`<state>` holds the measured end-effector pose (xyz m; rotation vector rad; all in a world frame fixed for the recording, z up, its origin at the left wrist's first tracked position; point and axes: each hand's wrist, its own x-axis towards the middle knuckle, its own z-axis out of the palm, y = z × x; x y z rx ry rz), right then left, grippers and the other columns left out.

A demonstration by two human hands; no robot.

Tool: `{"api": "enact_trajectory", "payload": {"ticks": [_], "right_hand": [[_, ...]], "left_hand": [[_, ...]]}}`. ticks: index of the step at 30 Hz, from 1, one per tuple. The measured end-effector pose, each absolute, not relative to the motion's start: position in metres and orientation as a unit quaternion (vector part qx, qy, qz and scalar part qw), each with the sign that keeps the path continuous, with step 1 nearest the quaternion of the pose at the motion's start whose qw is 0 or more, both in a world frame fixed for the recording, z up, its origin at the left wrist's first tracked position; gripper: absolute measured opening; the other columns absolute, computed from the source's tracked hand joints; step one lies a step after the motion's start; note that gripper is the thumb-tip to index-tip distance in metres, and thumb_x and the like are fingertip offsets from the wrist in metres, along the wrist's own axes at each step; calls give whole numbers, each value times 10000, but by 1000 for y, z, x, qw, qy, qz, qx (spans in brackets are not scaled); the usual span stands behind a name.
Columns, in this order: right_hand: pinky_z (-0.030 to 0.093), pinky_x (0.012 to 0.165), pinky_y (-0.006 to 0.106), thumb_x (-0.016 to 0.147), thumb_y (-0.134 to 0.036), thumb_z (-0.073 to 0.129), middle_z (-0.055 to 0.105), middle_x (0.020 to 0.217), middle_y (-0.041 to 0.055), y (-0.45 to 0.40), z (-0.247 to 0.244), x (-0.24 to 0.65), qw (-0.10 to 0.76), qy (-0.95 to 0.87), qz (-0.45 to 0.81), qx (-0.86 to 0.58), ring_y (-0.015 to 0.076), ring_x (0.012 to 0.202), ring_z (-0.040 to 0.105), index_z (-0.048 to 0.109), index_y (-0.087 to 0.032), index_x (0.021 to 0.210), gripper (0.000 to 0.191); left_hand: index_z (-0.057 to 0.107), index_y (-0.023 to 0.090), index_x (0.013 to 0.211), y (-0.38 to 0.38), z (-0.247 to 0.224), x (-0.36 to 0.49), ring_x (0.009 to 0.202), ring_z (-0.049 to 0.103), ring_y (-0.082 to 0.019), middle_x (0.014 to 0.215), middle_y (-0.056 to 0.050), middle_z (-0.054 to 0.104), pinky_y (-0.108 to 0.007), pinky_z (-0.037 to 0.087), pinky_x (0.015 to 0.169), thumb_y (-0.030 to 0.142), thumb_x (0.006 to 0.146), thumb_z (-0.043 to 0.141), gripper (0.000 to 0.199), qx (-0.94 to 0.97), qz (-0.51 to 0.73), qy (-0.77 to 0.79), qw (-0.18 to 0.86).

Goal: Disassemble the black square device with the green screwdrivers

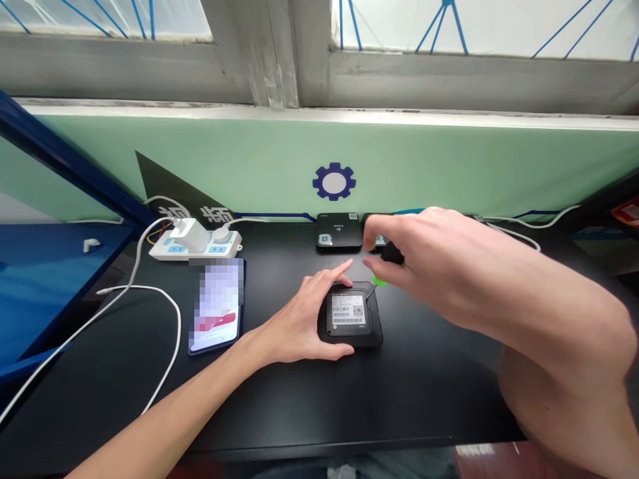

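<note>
A square black box (pixel 375 332) with a white label facing up lies on the dark table. My left hand (pixel 312 316) grips its left side, thumb along the near edge and fingers along the far edge. In my right hand (pixel 417 246) is a screwdriver (pixel 380 280) with a black and green handle, the fingers curled round it. Its thin metal shaft slants down to the box's upper right corner, where the tip appears to touch. The exact spot under the tip is too small to make out.
Behind my hands stand a black box (pixel 339 233) and a second one, partly hidden. To the left are a lit phone (pixel 217 306), a white power strip (pixel 197 247) with plugs, and a loose white cable (pixel 177 326). A green wall (pixel 249 166) bounds the table's back.
</note>
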<state>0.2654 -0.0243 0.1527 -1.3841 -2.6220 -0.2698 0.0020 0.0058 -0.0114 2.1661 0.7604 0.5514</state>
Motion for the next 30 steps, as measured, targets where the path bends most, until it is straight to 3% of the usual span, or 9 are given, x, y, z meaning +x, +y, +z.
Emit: {"api": "enact_trajectory", "payload": {"ticks": [5,11,17,24,30], "right_hand": [[286,564,338,1055,-308,734,424,726,-39,-26,149,268,124,-883,-95,-443,138,598,401,380,-260,867,404],[214,584,374,1124,-519,713,487,741,-3,-30,141,263,126,-848,-118,-501,144,587,298,414,-250,793,521],[297,577,350,1078,-399,775,515,814,-3,-29,139,272,142,-868,-105,-465,148,652,435,487,-240,887,381],[225,525,375,988,-494,833,558,690,-33,-1,132,283,126,-872,-39,-471,151,540,431,676,-288,1038,264],[211,554,394,1067,-596,758,528,621,-17,-2,132,279,130,-861,-58,-489,149,489,371,689,-279,914,358]], "left_hand": [[140,426,1873,6,-11,2,1448,599,-413,1633,-132,594,-639,477,1266,456,803,1033,1394,843,211,307,389],[142,417,1872,4,-7,4,1436,617,-411,1625,-131,613,-634,460,1280,422,808,1026,1383,847,211,305,381],[150,432,1870,1,-5,4,1433,619,-389,1623,-115,612,-612,458,1283,383,811,1037,1382,839,212,318,386],[135,440,1872,2,-8,3,1463,606,-403,1651,-118,598,-632,443,1304,406,814,1037,1391,843,215,313,381],[159,425,1867,2,-6,4,1444,621,-418,1652,-131,602,-640,475,1278,416,818,1027,1361,845,209,317,377]]}}
